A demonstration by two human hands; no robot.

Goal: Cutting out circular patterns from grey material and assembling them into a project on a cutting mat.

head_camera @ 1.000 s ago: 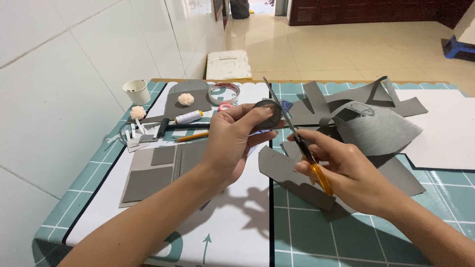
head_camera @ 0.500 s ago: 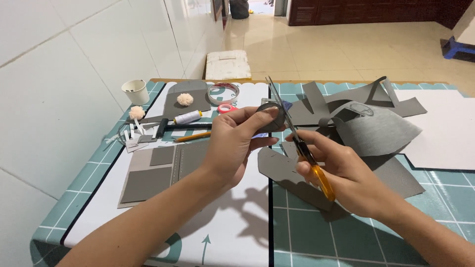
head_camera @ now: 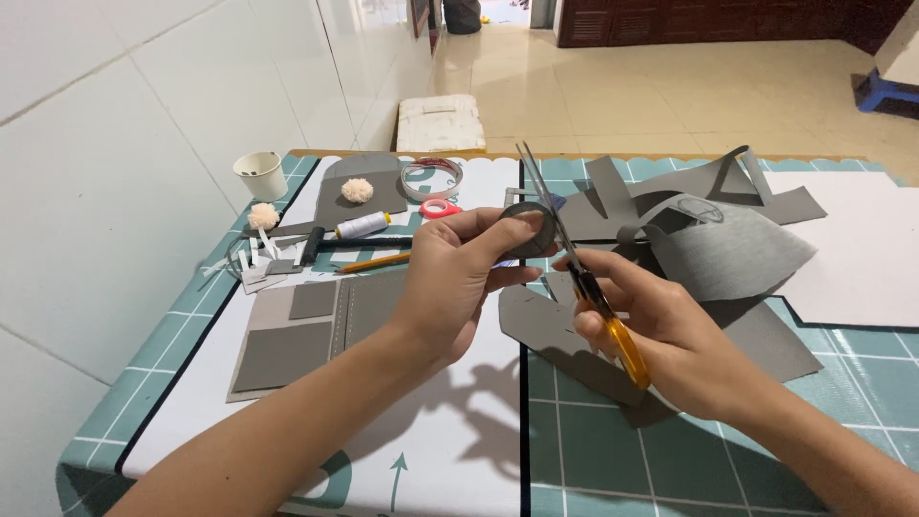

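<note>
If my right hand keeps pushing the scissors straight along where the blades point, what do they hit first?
Probably the small grey round piece held by the left hand: the scissors in the right hand already meet its edge, though depth is unclear.

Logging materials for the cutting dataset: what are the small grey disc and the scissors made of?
Grey disc: likely felt or thin fabric sheet, matte, slightly fuzzy, in the left hand. Scissors: shiny metal blades, glossy orange handles, probably plastic, in the right hand.

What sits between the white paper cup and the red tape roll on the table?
Head view: a cream pompom on a grey felt sheet lies between the white paper cup and the red tape roll.
</note>
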